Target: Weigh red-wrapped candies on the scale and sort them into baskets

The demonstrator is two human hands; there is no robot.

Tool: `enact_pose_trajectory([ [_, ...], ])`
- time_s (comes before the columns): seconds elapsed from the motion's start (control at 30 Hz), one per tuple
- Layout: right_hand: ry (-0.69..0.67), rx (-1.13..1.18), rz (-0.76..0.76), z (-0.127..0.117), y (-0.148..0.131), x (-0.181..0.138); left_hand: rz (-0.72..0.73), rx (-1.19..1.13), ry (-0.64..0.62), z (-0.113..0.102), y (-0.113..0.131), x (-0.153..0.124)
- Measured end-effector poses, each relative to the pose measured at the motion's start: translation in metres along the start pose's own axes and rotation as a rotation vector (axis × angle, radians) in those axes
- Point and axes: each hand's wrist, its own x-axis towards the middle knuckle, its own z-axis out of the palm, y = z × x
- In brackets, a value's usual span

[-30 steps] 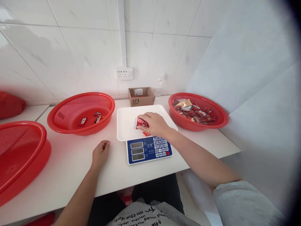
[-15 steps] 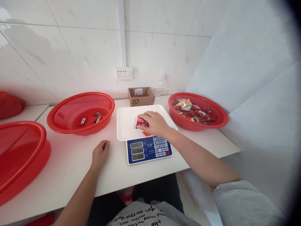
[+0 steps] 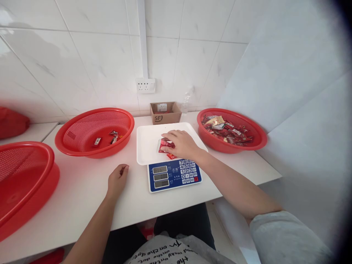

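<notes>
My right hand (image 3: 180, 145) is over the white pan (image 3: 147, 137) of a digital scale, its thumb and fingers around a red snack packet (image 3: 163, 146). The palm hides part of that packet. A smaller orange-red packet (image 3: 171, 156) lies on the pan just below the thumb. In front of the pan is the scale's blue panel (image 3: 176, 176), with three displays and a keypad. My left hand (image 3: 118, 179) rests on the table left of the scale, fingers curled in, and no object shows in it.
A red basket (image 3: 231, 147) full of snack packets stands on the right. Another red basket (image 3: 82, 151) on the left holds a few packets, with a third red basket (image 3: 41, 198) nearer. Behind the scale are a cardboard box (image 3: 166, 117) and a clear bottle (image 3: 186, 102).
My right thumb and fingers have shifted slightly on the red packet, which sits a touch lower on the pan. My left hand has stayed still.
</notes>
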Motion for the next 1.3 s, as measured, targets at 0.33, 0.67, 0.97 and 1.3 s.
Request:
enact_pose_trajectory([
  [0.33,-0.155,0.031,0.009,0.006,0.003,-0.005,-0.013,-0.006,-0.007,-0.001,0.004,0.000],
  [0.67,-0.295,0.184,0.207,-0.002,0.029,-0.036,-0.013,-0.028,0.006,-0.003,0.008,-0.003],
  [0.97,-0.132,0.305,0.328,-0.003,0.044,-0.050,-0.007,-0.033,0.019,-0.003,0.011,-0.003],
  [1.3,0.213,0.421,0.436,0.000,0.035,-0.042,0.000,-0.032,0.029,-0.002,0.006,-0.002],
])
